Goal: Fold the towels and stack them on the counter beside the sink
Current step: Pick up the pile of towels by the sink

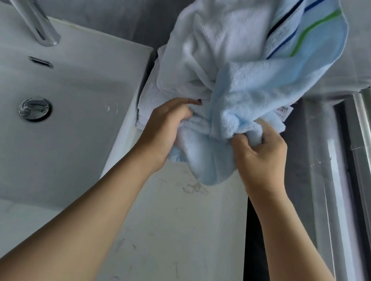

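While both hands work at the near end of a bunched pale blue towel (251, 85), nothing about it is folded yet — it is a loose heap on the desk (169, 231) to the right of the sink (54, 125), its far end, with dark blue and green stripes, riding up against the grey wall (115, 0). The left hand (165, 124) has its fingers curled into the cloth at the towel's near left side, so its grip is closed on the fabric. The right hand (260, 148) pinches a thick wad of the same towel at the near right, thumb and fingers wrapped round it; a small sewn label (284, 110) shows just above that hand. Taking hold at two separated spots looks like a search for an edge or corners, the sensible way to shake a crumpled towel flat before a first fold.

Under the heap's left side, touching the sink's rim, lie layers of white towel (146, 103) — possibly an already folded one, though too little shows to be sure. A chrome tap (26, 6) and drain plug (35, 109) mark the basin. Bare desk lies nearer the person, room enough, by my judgement, to spread the towel out.
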`<state>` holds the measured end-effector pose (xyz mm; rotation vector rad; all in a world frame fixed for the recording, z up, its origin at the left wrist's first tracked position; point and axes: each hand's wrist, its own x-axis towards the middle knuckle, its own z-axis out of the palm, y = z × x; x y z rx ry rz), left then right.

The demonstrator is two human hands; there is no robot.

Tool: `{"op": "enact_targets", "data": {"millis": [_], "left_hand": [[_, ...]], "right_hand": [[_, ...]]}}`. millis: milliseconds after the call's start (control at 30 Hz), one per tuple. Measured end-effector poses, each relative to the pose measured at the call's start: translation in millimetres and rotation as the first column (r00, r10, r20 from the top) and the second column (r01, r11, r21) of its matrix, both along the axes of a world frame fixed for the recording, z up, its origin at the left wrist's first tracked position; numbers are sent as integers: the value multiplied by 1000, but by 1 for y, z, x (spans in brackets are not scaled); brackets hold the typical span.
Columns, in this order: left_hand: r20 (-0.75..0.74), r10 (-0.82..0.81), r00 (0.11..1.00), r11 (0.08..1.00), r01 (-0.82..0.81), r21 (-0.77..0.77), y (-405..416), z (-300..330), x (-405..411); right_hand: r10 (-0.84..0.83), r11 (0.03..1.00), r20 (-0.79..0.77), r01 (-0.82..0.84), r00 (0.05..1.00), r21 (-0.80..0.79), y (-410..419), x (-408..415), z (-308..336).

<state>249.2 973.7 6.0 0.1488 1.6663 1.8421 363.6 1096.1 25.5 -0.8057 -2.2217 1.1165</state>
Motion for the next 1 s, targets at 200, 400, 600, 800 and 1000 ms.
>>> {"op": "enact_targets", "data": {"millis": [200,400,600,800,1000], "left_hand": [[-91,-117,989,959,89,-269,-17,-15,9],[-480,-57,875,967,-71,-244,-15,-3,6],[-763,-367,532,910,33,-414,26,16,-17],[-901,-167,401,975,-72,-212,44,15,-11],[-733,53,678,998,-69,8,-17,-13,20]], "right_hand": [[13,995,-64,-7,998,100,-3,16,-18],[-42,957,-117,74,992,280,0,12,-9],[35,932,212,-108,977,347,33,0,12],[43,932,131,-87,991,351,40,2,7],[166,947,72,-180,983,265,-9,22,-3]]}}
